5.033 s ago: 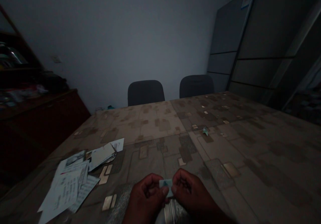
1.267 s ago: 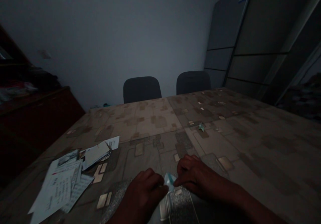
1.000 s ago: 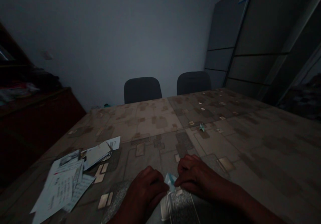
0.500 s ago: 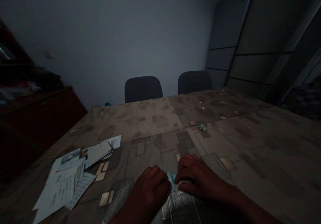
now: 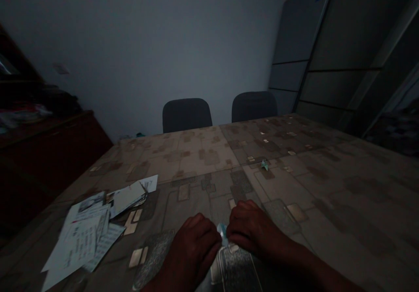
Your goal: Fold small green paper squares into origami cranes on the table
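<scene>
While curling knuckles-up on the table [image 5: 203, 156], the left hand [image 5: 196, 250] and right hand [image 5: 250, 231] are pinching a small folded paper [image 5: 223, 232], mostly hidden between them in dim light.

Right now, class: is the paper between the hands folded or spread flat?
Folded: the paper shows only as a small wad pinched between left hand and right hand.

Both hands sat low in the frame, just below centre, knuckles up and fingers curled under. The left hand [image 5: 195, 250] came in from the bottom edge, its forearm largely cut off by the frame. The right hand [image 5: 252, 231] lay slightly higher, its forearm running off toward the lower right corner. Their fingertips nearly met, pinching together at the narrow gap between them.
</scene>
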The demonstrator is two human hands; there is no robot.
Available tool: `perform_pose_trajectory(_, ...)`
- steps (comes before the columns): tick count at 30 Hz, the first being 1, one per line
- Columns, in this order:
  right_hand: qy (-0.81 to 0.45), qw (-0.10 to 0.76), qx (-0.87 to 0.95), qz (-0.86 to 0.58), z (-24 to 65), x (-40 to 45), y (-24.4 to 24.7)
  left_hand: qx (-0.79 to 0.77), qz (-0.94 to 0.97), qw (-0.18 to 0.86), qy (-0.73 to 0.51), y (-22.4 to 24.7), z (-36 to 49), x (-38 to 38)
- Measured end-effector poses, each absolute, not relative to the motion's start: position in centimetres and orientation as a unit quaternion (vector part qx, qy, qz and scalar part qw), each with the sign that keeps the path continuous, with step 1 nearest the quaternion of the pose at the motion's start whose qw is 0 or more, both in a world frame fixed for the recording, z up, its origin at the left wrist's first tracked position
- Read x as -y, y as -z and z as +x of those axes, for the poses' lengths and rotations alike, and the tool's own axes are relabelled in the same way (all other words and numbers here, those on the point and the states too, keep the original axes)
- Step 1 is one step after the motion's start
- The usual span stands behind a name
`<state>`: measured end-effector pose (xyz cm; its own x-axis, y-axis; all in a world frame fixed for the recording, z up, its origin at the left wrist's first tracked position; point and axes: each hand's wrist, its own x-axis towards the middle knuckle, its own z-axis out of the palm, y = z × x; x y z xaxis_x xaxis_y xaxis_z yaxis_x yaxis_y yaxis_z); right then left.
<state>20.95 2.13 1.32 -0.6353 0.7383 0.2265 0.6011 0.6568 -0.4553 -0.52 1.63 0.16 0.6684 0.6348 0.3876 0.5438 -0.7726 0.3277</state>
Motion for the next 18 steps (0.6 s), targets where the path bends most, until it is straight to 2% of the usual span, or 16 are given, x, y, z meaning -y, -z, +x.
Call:
perform_pose_trajectory(11,-0.208,0.226,0.884,-0.352,21.7,-2.4,-1.1,-0.275,0.918,-0.036,-0.285,0.1,-0.1,-2.2)
perform_pose_trajectory(14,-0.216,0.245,0.865,-0.38,21.7,-2.4,-0.7,-0.283,0.917,-0.025,-0.279,0.2,0.2,-1.9)
perform_pose_trajectory(18,-0.221,0.287,0.815,-0.452,21.4,-2.3,-0.4,-0.322,0.904,0.064,-0.275,-0.3,0.1,-2.1)
